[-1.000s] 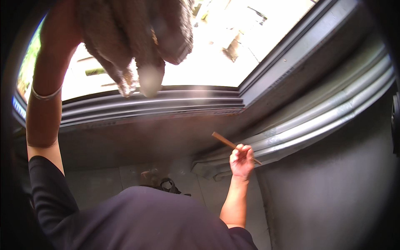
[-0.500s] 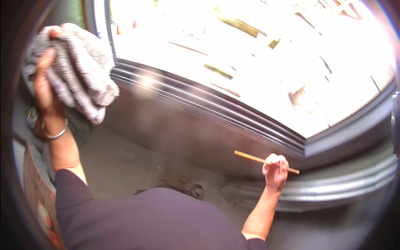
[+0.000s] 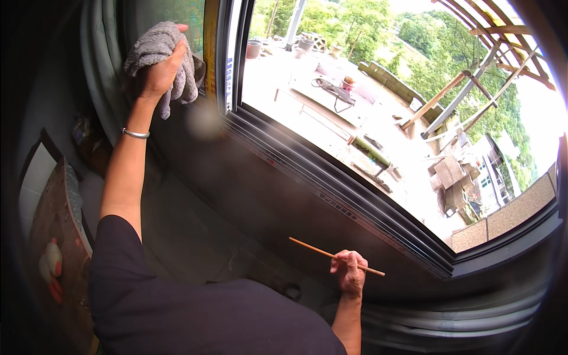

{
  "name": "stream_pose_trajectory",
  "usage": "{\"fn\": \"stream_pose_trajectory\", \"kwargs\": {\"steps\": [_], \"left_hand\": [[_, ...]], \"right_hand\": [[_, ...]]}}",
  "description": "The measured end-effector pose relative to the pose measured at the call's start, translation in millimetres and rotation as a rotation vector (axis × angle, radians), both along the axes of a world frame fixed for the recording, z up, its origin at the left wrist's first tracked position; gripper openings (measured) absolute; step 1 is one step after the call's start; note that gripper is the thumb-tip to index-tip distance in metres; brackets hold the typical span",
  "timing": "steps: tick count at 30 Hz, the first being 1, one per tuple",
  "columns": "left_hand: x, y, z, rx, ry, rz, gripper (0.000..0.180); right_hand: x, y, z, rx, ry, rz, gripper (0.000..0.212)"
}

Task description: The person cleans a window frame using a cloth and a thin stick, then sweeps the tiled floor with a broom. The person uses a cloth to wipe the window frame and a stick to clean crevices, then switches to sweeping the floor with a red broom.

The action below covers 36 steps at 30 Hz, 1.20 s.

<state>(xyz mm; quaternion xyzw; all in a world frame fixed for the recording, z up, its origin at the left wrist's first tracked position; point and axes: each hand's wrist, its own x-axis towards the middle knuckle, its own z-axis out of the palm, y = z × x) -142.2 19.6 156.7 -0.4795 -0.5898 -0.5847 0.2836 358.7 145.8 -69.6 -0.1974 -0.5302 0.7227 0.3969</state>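
Observation:
My left hand [image 3: 160, 76] is raised at the upper left, its fingers closed on a fluffy grey cloth [image 3: 148, 50]. The cloth bunches over the hand and hangs down beside it, near the left upright of the window frame [image 3: 234, 59]; whether it touches the glass there I cannot tell. A silver bangle [image 3: 136, 134] circles that wrist. Lower right, my right hand [image 3: 350, 275] pinches a thin wooden stick [image 3: 309, 247], like a chopstick, whose longer end points to the left. The stick stays apart from the dark sliding-window track [image 3: 343, 192].
Grey curtains [image 3: 102, 71] hang at the far left, and another gathered curtain [image 3: 449, 322] lies along the lower right. A brown board-like panel [image 3: 65, 236] with a printed pattern stands at the left. Beyond the opening are a terrace, trees and a wooden frame [image 3: 441, 103].
The whole view has shifted, and the outdoors shows more clearly. My left hand and the cloth now appear farther right, closer to the window frame. My right hand, still holding the stick, appears lower and farther left.

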Motion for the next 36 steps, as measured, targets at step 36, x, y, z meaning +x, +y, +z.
{"fn": "stream_pose_trajectory", "kwargs": {"steps": [36], "left_hand": [[408.0, -274.7, -228.7, 0.557, -0.982, 0.630, 0.022]], "right_hand": [[-33.2, -69.1, -84.0, 0.241, -0.474, 0.795, 0.033]]}}
